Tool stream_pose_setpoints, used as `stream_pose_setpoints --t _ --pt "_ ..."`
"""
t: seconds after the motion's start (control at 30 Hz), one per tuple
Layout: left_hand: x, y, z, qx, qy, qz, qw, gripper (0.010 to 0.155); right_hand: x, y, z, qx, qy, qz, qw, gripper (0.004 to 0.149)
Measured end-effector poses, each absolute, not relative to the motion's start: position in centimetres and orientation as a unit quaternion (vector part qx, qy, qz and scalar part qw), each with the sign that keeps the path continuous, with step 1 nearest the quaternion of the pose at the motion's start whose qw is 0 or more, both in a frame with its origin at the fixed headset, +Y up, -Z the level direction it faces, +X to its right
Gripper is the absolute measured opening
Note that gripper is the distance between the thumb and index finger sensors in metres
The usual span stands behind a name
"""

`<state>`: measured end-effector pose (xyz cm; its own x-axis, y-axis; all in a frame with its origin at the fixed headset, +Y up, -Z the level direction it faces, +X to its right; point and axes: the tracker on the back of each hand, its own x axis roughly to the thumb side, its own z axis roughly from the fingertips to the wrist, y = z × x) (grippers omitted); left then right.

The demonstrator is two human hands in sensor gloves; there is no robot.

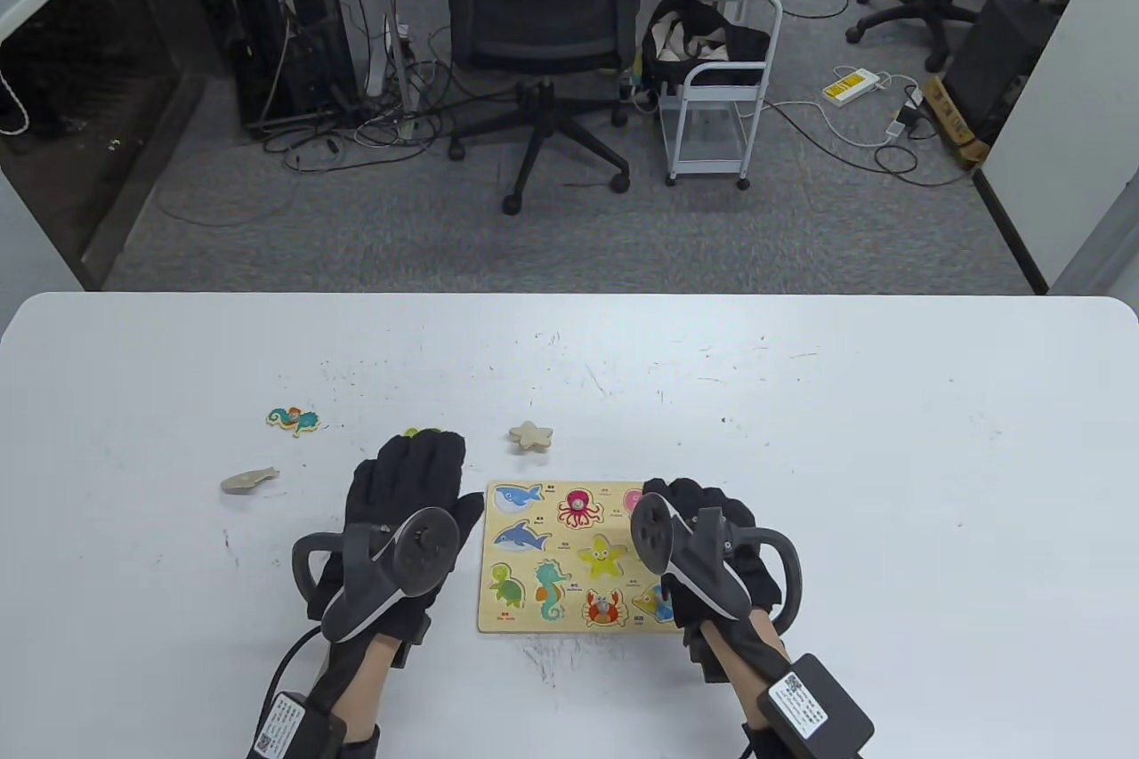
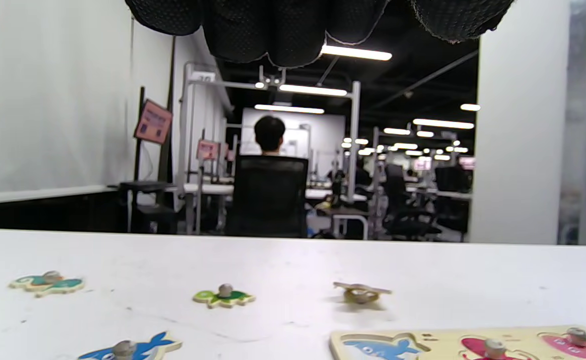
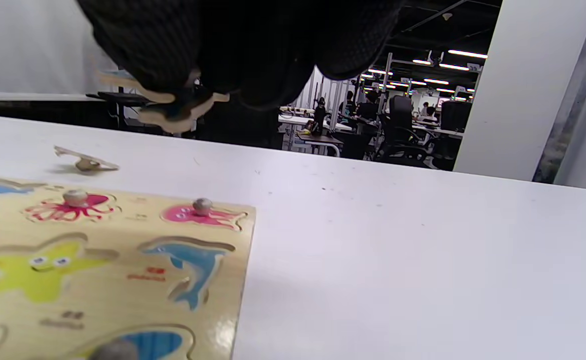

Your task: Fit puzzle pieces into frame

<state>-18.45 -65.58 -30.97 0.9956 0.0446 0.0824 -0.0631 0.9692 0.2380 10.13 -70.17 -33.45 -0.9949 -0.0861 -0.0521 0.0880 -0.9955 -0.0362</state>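
Observation:
The wooden puzzle frame (image 1: 569,621) lies on the table between my hands. The red octopus (image 1: 580,508) and crab (image 1: 603,608) pieces sit in it. My right hand (image 1: 703,514) hovers over the frame's right side and pinches a wooden puzzle piece (image 3: 173,107), seen from below, above the frame (image 3: 123,295) and its empty dolphin recess (image 3: 188,265). My left hand (image 1: 409,483) rests palm down just left of the frame and holds nothing; its fingertips (image 2: 283,35) hang over bare table.
Loose pieces lie on the table: a seahorse (image 1: 294,419), a pale fish shape (image 1: 249,481), a face-down starfish (image 1: 531,435) and a green turtle (image 2: 224,296) just beyond my left fingertips. A blue fish piece (image 2: 128,347) lies near left in the left wrist view.

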Motion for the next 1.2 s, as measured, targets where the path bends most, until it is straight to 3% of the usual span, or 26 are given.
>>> stream_pose_setpoints --t 0.5,1.2 --pt "-19.2 -65.8 -31.3 0.099 -0.032 0.05 0.993 0.072 10.0 -74.9 -35.8 0.049 -0.063 -0.995 0.058 0.044" --pt "-18.5 -66.0 -31.3 0.083 -0.042 0.037 0.995 0.071 9.7 -76.4 -36.1 0.057 -0.072 -0.993 0.068 0.045"
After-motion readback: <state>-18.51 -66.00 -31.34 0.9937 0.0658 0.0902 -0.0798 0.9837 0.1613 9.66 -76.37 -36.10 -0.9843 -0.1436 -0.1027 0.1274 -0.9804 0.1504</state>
